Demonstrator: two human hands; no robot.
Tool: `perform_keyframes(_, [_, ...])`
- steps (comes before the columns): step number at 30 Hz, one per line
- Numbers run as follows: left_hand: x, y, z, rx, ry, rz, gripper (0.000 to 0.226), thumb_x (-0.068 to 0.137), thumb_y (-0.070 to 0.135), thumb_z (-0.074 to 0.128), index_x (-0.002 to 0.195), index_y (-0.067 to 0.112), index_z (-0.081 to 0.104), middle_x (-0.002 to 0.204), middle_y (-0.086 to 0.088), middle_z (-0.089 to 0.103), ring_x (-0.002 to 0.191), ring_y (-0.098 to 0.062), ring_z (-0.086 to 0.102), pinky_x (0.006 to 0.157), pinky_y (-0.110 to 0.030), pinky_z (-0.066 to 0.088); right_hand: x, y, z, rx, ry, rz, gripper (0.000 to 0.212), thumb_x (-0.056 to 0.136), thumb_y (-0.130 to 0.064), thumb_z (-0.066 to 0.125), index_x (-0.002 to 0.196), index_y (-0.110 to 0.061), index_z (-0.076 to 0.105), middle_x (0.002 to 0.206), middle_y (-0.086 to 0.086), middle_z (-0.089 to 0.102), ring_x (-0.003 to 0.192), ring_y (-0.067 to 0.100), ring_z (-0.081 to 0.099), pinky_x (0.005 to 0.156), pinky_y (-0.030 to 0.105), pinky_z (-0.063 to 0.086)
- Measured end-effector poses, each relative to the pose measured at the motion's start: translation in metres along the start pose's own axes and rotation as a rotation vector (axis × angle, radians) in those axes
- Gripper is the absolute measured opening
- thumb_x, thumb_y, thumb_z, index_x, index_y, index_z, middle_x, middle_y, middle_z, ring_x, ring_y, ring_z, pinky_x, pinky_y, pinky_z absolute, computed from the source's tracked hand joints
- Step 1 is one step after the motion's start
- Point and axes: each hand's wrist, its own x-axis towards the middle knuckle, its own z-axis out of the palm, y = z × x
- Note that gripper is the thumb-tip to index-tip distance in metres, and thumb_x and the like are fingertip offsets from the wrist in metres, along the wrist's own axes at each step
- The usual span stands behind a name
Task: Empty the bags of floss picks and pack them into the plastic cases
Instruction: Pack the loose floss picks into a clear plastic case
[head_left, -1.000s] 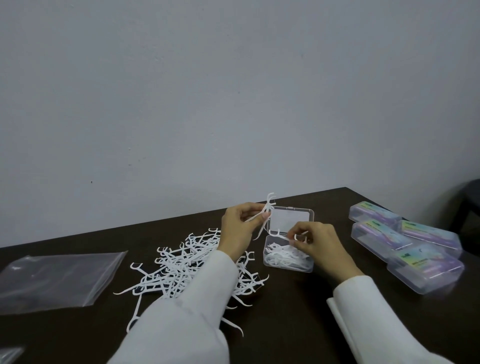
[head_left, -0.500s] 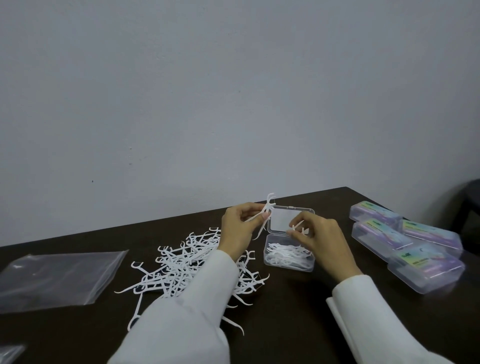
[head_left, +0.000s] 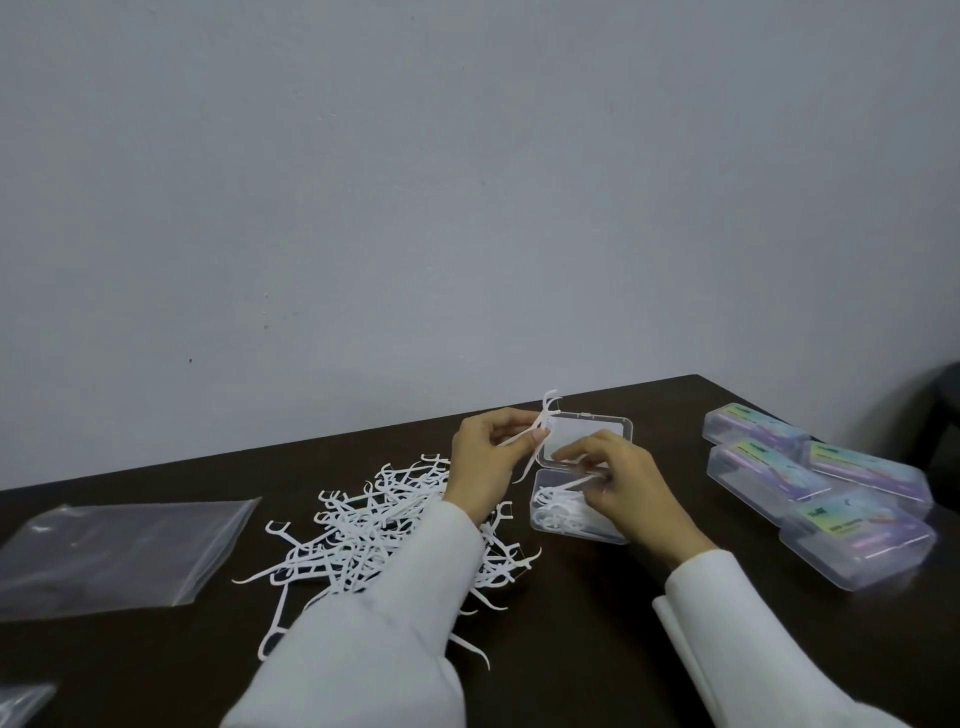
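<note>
Mid-packing: her right hand (head_left: 621, 480) pinches one floss pick (head_left: 574, 483) down into the open case (head_left: 576, 512), while the left hand (head_left: 485, 462) grips a spare few (head_left: 540, 434), likely next to go in flat.

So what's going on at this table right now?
A person in white sleeves is packing floss picks into an open clear plastic case. The left hand pinches a few picks raised above the table, while the right hand places one pick into the case. A loose pile of floss picks lies beside it, an emptied plastic bag at left, and four closed cases at right.
</note>
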Motion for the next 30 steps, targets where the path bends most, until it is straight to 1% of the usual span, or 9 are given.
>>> perform_keyframes(4, [-0.005,-0.003,0.009,0.061,-0.039,0.014,0.008,0.08,0.017,0.073,0.088,0.018,0.073,0.088,0.005,0.073,0.084,-0.004,0.067,0.075,-0.017,0.051,-0.003,0.006,-0.006,0.033,0.155,0.112,0.028,0.083,0.006,0.057,0.092,-0.018,0.066,0.097,-0.003,0.063,0.088,0.006,0.059,0.078,0.014,0.049])
perform_keyframes(7, [-0.007,-0.005,0.021,0.146,-0.097,0.047,0.01,0.081,0.015,0.071,0.09,0.019,0.073,0.09,0.007,0.071,0.09,-0.006,0.066,0.079,-0.018,0.052,-0.004,0.008,-0.012,0.08,0.299,0.159,0.024,0.086,0.003,0.056,0.091,-0.02,0.062,0.092,-0.002,0.062,0.082,0.005,0.058,0.072,0.012,0.045])
perform_keyframes(9, [-0.009,-0.008,0.029,0.234,-0.131,0.068,0.011,0.081,0.015,0.071,0.092,0.018,0.074,0.09,0.006,0.071,0.088,-0.006,0.065,0.076,-0.016,0.051,-0.004,0.008,-0.015,0.104,0.318,0.178,0.024,0.086,0.002,0.056,0.093,-0.021,0.06,0.09,-0.002,0.062,0.08,0.004,0.057,0.069,0.011,0.044])
perform_keyframes(12, [-0.01,-0.012,0.038,0.385,-0.194,0.085,0.015,0.079,0.016,0.073,0.095,0.017,0.075,0.089,0.002,0.073,0.082,-0.009,0.065,0.078,-0.023,0.051,-0.005,0.011,-0.017,0.092,0.282,0.212,0.022,0.084,0.0,0.059,0.092,-0.02,0.06,0.09,-0.001,0.061,0.078,0.004,0.057,0.067,0.011,0.043])
perform_keyframes(16, [-0.009,-0.014,0.036,0.454,-0.229,0.07,0.025,0.077,0.015,0.075,0.102,0.015,0.073,0.097,0.0,0.072,0.084,-0.007,0.063,0.081,-0.019,0.048,-0.006,0.015,-0.018,0.039,0.132,0.248,0.019,0.083,-0.003,0.062,0.088,-0.02,0.061,0.088,-0.002,0.062,0.077,0.004,0.058,0.066,0.011,0.043])
perform_keyframes(20, [-0.005,-0.016,0.026,0.455,-0.189,0.076,0.019,0.078,0.014,0.074,0.097,0.017,0.075,0.095,0.001,0.073,0.088,-0.007,0.065,0.078,-0.014,0.046,-0.006,0.015,-0.019,-0.027,0.055,0.238,0.017,0.082,-0.008,0.065,0.083,-0.025,0.063,0.085,-0.003,0.063,0.077,0.004,0.059,0.071,0.016,0.05])
perform_keyframes(24, [-0.003,-0.02,0.018,0.481,-0.188,0.073,0.013,0.082,0.014,0.069,0.091,0.021,0.075,0.089,0.004,0.072,0.085,-0.009,0.064,0.076,-0.028,0.054,-0.007,0.014,-0.022,-0.12,-0.024,0.211,0.012,0.084,-0.015,0.066,0.084,-0.027,0.067,0.092,-0.004,0.067,0.083,0.006,0.06,0.084,0.026,0.052])
perform_keyframes(27, [-0.003,-0.022,0.014,0.503,-0.184,0.085,0.012,0.083,0.015,0.068,0.089,0.022,0.075,0.088,0.006,0.072,0.083,-0.006,0.063,0.079,-0.027,0.053,-0.007,0.013,-0.021,-0.261,-0.085,0.203,0.011,0.087,-0.022,0.063,0.089,-0.031,0.069,0.098,-0.009,0.066,0.093,0.007,0.056,0.103,0.039,0.033])
perform_keyframes(30, [-0.004,-0.023,0.014,0.528,-0.218,0.095,0.013,0.082,0.012,0.068,0.089,0.021,0.075,0.086,0.006,0.071,0.082,-0.005,0.06,0.074,-0.017,0.046,-0.008,0.01,-0.021,-0.332,-0.08,0.205,0.01,0.088,-0.025,0.061,0.091,-0.031,0.069,0.105,-0.008,0.063,0.101,0.007,0.049,0.106,0.039,0.025])
